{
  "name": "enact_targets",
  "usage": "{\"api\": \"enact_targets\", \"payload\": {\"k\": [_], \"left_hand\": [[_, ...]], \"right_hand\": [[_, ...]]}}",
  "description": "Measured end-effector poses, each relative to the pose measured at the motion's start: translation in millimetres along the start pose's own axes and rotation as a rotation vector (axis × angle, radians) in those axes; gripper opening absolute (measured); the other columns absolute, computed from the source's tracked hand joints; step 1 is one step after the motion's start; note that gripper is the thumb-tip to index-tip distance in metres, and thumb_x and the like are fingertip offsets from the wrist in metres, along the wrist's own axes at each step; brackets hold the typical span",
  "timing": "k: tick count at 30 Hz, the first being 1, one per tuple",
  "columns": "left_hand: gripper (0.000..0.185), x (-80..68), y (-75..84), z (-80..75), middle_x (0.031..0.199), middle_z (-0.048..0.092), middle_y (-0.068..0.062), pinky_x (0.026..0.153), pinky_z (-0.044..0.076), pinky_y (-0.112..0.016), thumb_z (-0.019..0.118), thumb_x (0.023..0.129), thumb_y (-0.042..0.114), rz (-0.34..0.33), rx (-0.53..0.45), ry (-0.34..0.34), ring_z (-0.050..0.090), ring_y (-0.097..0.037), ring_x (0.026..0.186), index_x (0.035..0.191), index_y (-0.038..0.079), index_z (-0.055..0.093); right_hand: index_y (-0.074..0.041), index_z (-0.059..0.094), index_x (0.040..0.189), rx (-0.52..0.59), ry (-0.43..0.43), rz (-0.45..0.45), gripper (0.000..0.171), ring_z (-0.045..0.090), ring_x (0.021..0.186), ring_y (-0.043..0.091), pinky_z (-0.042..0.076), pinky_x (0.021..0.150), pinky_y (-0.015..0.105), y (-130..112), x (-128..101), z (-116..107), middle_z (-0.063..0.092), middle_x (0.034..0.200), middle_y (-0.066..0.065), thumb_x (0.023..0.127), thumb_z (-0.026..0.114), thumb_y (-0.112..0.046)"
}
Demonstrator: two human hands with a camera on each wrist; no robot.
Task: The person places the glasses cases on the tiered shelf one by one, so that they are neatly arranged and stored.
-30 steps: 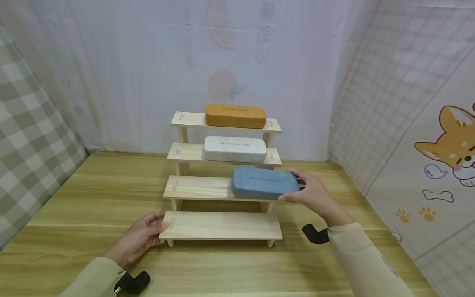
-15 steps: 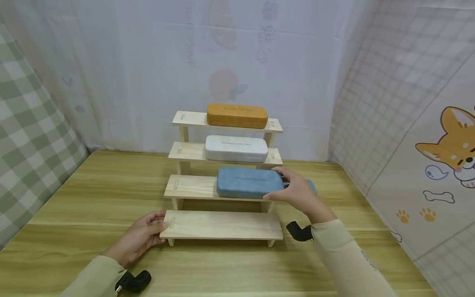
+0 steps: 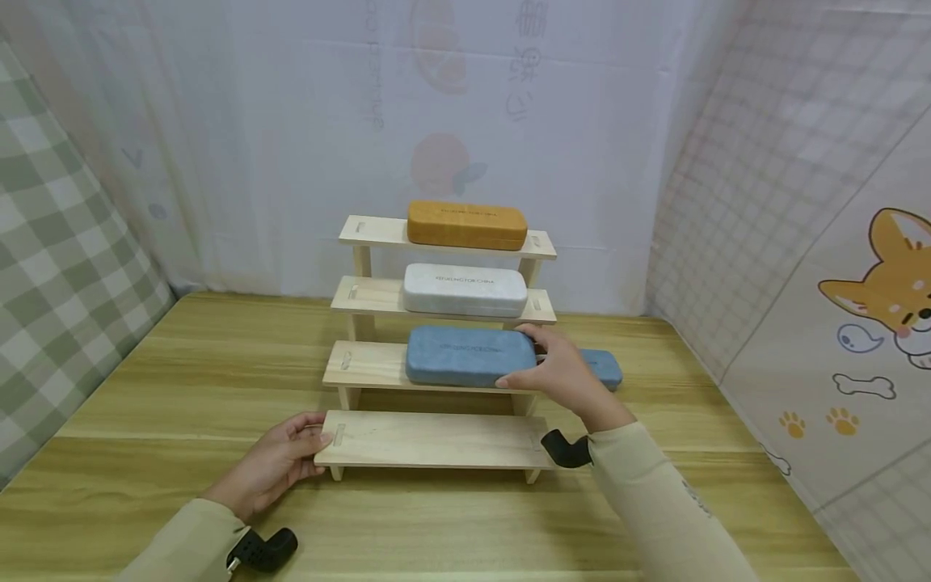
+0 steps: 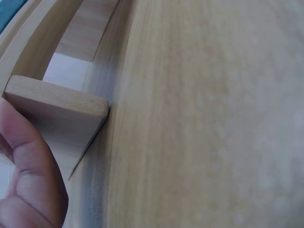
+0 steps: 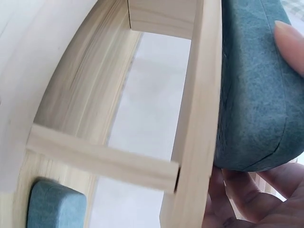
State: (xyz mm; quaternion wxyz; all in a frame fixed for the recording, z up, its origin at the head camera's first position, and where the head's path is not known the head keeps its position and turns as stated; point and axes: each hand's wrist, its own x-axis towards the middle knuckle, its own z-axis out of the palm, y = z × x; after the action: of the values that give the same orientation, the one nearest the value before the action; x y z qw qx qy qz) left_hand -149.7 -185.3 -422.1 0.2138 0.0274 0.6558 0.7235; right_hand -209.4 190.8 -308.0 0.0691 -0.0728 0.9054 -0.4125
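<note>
Fingers (image 3: 540, 333) wide around blue case (image 3: 465, 356)

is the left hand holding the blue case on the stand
No, the right hand grips that blue case, while the left hand holds the left end of the bottom shelf.

A hand could pass over the wooden counter (image 3: 436, 525) in front of the pale wooden four-step stand (image 3: 429, 440) and across its bare lowest board, though the left hand (image 3: 276, 462) bars that board's left end. One step up, only the left part is open, past the rounded blue case (image 3: 469, 357) and the right hand (image 3: 560, 376). A second blue case (image 3: 604, 370) obstructs the counter to the stand's right.
</note>
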Motion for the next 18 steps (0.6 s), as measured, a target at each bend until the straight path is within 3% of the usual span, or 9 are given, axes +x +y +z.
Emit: {"api": "enact_targets", "payload": {"k": [11,18], "left_hand": [[0.062,0.7,0.2,0.3,0.106,0.056,0.000,0.070,0.050,-0.027,0.054,0.100,0.015,0.000,-0.022,0.003,0.058,-0.011,0.085,0.143,-0.012,0.017],[0.062,0.9,-0.3,0.6,0.106,0.055,-0.001,0.070,0.050,-0.027,0.053,0.100,0.014,-0.005,-0.027,0.010,0.058,-0.011,0.085,0.143,-0.012,0.017]], "right_hand": [[-0.013,0.038,0.148,-0.007,-0.013,0.023,0.096,0.048,0.118,0.032,0.046,0.091,0.046,-3.5,5.3,7.8,0.046,0.139,0.016,0.069,0.088,-0.038],[-0.011,0.034,0.150,-0.030,-0.040,0.023,0.099,0.041,0.129,0.035,0.042,0.098,0.051,-3.7,7.5,8.7,0.035,0.150,0.017,0.071,0.086,-0.038]]}}
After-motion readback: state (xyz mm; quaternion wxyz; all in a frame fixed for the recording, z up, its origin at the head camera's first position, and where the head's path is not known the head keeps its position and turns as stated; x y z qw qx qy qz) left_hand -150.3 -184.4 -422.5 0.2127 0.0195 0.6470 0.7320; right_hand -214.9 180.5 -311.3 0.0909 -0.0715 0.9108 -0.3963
